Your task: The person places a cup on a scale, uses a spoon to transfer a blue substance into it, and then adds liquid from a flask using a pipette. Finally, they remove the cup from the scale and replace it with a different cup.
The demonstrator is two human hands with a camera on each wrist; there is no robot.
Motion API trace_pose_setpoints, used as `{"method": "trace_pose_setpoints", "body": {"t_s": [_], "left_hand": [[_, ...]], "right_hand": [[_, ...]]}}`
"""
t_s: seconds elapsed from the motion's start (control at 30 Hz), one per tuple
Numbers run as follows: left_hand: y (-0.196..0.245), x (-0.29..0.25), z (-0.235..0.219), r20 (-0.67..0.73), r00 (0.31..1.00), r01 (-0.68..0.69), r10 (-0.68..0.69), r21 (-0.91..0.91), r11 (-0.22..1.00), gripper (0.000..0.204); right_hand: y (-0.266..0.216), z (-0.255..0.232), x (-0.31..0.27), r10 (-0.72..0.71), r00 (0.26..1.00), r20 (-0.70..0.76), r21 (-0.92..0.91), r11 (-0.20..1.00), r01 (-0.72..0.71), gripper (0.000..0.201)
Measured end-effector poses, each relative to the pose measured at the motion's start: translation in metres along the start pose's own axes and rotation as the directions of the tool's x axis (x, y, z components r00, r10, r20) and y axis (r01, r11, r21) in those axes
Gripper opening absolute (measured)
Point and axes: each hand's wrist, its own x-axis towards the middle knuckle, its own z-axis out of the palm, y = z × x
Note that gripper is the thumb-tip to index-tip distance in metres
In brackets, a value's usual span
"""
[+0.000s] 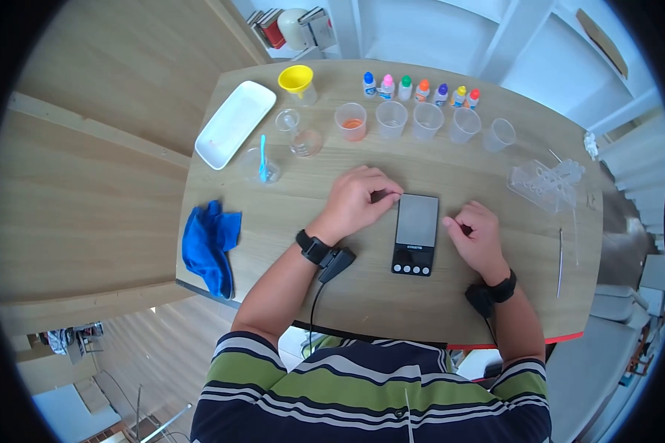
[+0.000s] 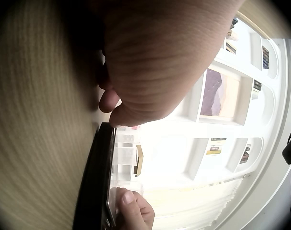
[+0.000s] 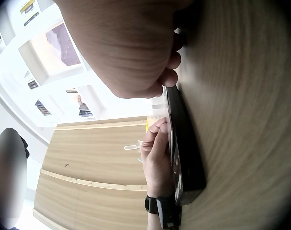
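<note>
We list one wooden worktop (image 1: 318, 280); one white tray (image 1: 235, 124), left side; one black digital scale (image 1: 417, 235), between the hands. We record the left hand (image 1: 355, 198), loosely curled, fingertips at the scale's far left corner; the right hand (image 1: 477, 238), loosely curled, empty, beside it; five clear cups (image 1: 427, 122); seven small bottles (image 1: 423, 91).

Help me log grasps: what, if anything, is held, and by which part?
Nothing appears held: the left hand is at a corner of the scale, the right hand beside it.
</note>
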Motion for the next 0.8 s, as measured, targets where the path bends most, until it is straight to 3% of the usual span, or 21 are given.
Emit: {"method": "trace_pose_setpoints", "body": {"t_s": [0.47, 0.57, 0.63, 0.67, 0.73, 0.8], "left_hand": [[-0.002, -0.001, 0.001, 0.011, 1.0, -0.004, 0.004, 0.016, 1.0, 0.014], [0.003, -0.003, -0.001, -0.013, 0.997, 0.071, -0.072, -0.08, 0.994, 0.024], [0.007, -0.008, -0.005, -0.038, 0.971, 0.215, -0.234, -0.281, 0.935, 0.032], [0.013, -0.009, -0.011, -0.034, 0.973, 0.211, -0.228, -0.267, 0.94, 0.032], [0.031, -0.013, -0.029, -0.311, 0.94, 0.115, -0.141, -0.099, 0.988, 0.032], [0.039, -0.022, -0.06, -0.455, 0.89, 0.078, -0.022, 0.105, 0.991, 0.034]], "right_hand": [[0.001, 0.001, 0.0, 0.007, 1.0, 0.003, 0.011, 1.0, -0.007, 0.032], [0.0, 0.0, 0.0, 0.006, 1.0, -0.001, 0.021, 1.0, -0.006, 0.032], [0.0, 0.0, 0.0, 0.011, 1.0, -0.01, 0.026, 1.0, -0.011, 0.033], [0.0, 0.001, 0.001, 0.008, 1.0, -0.023, 0.035, 0.999, -0.007, 0.033], [0.001, 0.001, 0.0, 0.002, 1.0, -0.028, 0.031, 1.0, -0.001, 0.033], [0.003, 0.002, -0.002, -0.002, 0.999, -0.038, 0.033, 0.999, 0.003, 0.033]]}}
